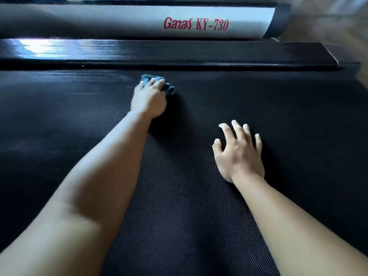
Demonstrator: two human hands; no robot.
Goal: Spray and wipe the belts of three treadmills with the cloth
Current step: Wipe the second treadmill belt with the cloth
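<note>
While the black textured belt (179, 196) fills nearly the whole view, both forearms reach out across it, hands well apart.

Beyond the hands, running crosswise: glossy black side rail (159, 51), touching the belt's far edge, window glare on its left part. Past that, a silver-grey frame cover (139, 18) with a black end cap on the right and red lettering (196, 24) reading "Ganas KY-730". Tan floor (318, 26) shows beyond the right hand, past the cap; blurred, no detail.

Belt has a faint lighter sheen to the left of the left hand; can't tell whether that is wet or just light.

Left hand (148, 102): arm stretched far forward, palm down, fingers curled over the cloth (168, 89) and pressing it on the belt just short of the rail.

Right hand (239, 154): nearer the body, fingers spread, fingertips on the belt, palm slightly raised, holding nothing.

Cloth: blue-grey, bunched, mostly under the left fingers, with folds poking out ahead of the fingers and on the right-hand side. Well apart from the right hand.
</note>
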